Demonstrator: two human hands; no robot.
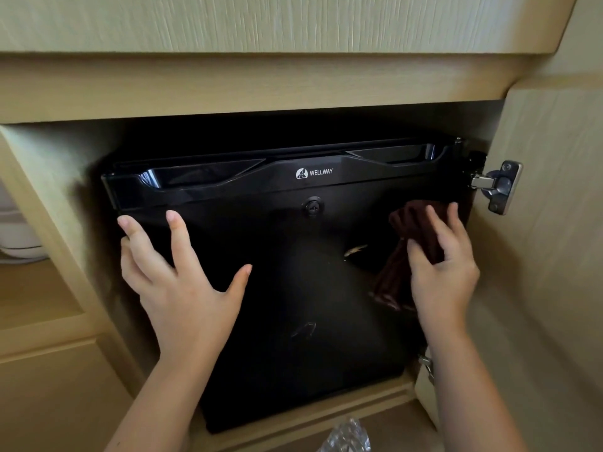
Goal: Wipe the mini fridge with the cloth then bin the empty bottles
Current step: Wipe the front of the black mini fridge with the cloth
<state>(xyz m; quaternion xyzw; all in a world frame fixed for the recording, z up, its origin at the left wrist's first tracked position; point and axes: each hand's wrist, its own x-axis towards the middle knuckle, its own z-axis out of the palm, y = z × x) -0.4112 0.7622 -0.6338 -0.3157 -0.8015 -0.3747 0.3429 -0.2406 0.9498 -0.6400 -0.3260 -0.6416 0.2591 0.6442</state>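
Observation:
A black mini fridge (293,288) with a WELLWAY logo sits inside a light wooden cabinet, its door shut. My left hand (176,275) lies flat on the left part of the fridge door, fingers spread, holding nothing. My right hand (443,269) presses a dark brown cloth (411,249) against the right part of the door, with the cloth bunched under the fingers. A crumpled clear plastic bottle (346,435) shows at the bottom edge of the view, below the cabinet floor.
The cabinet door (554,256) stands open at the right, hung on a metal hinge (499,185). A wooden panel (261,86) spans above the fridge. To the left is another compartment with white dishes (16,236).

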